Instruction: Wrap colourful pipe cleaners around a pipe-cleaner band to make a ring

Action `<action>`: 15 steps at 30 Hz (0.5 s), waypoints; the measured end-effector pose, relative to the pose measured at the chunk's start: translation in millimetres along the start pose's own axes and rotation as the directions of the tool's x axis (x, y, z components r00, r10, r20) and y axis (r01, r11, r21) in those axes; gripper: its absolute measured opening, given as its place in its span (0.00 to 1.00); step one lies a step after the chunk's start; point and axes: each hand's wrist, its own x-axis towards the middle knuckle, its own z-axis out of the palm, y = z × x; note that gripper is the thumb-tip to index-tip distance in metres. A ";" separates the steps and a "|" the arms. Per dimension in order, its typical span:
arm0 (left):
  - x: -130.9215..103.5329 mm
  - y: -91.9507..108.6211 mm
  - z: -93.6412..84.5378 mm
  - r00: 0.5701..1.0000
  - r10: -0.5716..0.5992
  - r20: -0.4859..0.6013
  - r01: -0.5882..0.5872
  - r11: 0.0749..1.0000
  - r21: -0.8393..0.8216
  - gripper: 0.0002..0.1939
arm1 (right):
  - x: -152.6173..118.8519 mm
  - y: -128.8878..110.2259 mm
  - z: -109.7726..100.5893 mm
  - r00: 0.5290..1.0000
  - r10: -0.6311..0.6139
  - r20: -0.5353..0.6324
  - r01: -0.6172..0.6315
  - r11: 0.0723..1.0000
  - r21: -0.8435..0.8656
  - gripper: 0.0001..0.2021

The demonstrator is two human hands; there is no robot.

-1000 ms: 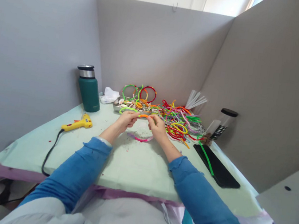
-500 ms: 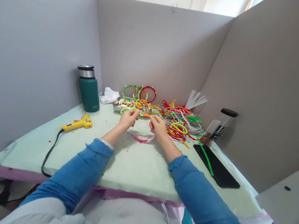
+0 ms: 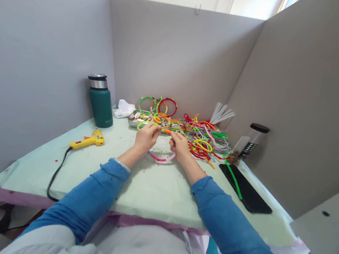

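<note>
Between my two hands runs a pipe cleaner ring point(image 3: 166, 131), held above the table. Its stretch between the fingers is orange, a lime-green part loops out past the left hand, and a pink and purple part hangs below. My left hand point(image 3: 147, 138) pinches the ring where green meets orange. My right hand point(image 3: 181, 145) grips the orange end with thumb and fingers. Just behind the hands sits a metal tray point(image 3: 133, 124) filled with shells and wooden-looking pieces. Finished-looking coloured rings point(image 3: 168, 107) stand at the tray's back.
A heap of coloured pipe cleaners point(image 3: 206, 134) lies right of the tray, with white glue sticks point(image 3: 221, 114) behind. At left are a green bottle point(image 3: 100, 107) and a yellow glue gun point(image 3: 88, 141) with its cord. A black phone point(image 3: 250, 196) and a clear container point(image 3: 252, 140) are at right.
My left hand has shifted slightly right along the ring, its fingers now nearer the orange part. The right hand has barely moved, and the hanging pink part has swung a little.
</note>
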 end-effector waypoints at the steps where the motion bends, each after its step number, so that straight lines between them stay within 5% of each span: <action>1: 0.1 -0.1 0.0 1.000 0.001 -0.001 -0.001 1.000 0.004 0.07 | -0.1 0.5 0.1 1.000 -0.001 0.001 0.001 1.000 -0.007 0.14; 15: 1.7 -6.9 5.7 0.996 -0.065 0.068 0.068 0.996 -0.051 0.08 | -1.5 3.3 -2.0 0.997 -0.075 -0.015 0.073 0.990 -0.125 0.13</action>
